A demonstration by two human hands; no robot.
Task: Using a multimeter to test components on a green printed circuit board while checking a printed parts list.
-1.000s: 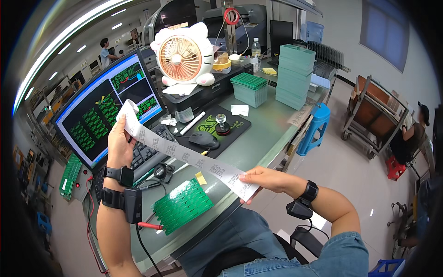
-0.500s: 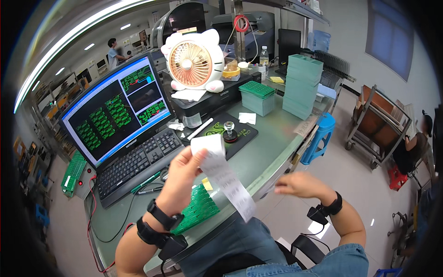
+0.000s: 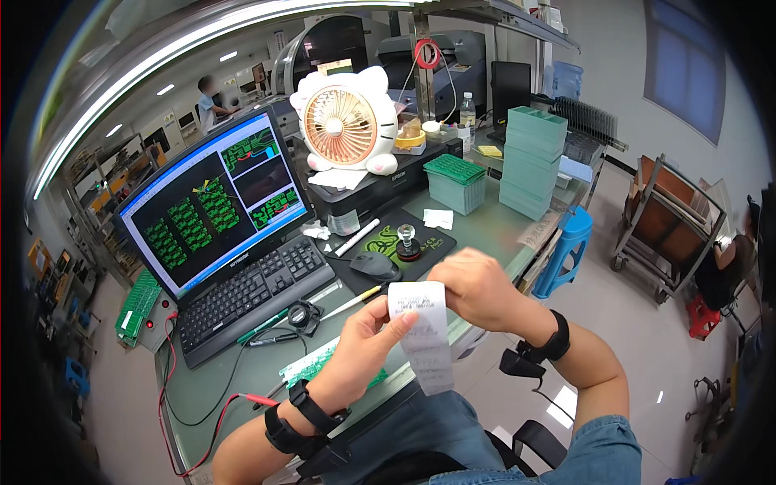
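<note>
A strip of white printed paper labels (image 3: 428, 356) hangs down over the near edge of the desk. My left hand (image 3: 364, 343) pinches its left side near the top, thumb lying across the front. At the upper right edge my right hand (image 3: 485, 289) is closed with curled fingers on the same strip; its fingertips are partly hidden. Under my left wrist lies a green circuit board panel (image 3: 301, 372), mostly covered by the hand. Just beyond the strip sit a black mouse (image 3: 376, 267) and a clear-handled stamp (image 3: 407, 242) on a dark mouse pad (image 3: 440, 241).
A monitor (image 3: 214, 202) and black keyboard (image 3: 250, 299) stand at left. A white fan (image 3: 343, 121) sits on a black printer (image 3: 380, 179). Stacked green boards (image 3: 533, 162) rise at the back right. Red probe leads (image 3: 212, 449) cross the near left; a blue stool (image 3: 566, 250) stands beside the desk.
My right hand has moved left and up from beside the desk to grip the label strip. The left hand and strip have shifted right and lower, and the mouse now shows.
</note>
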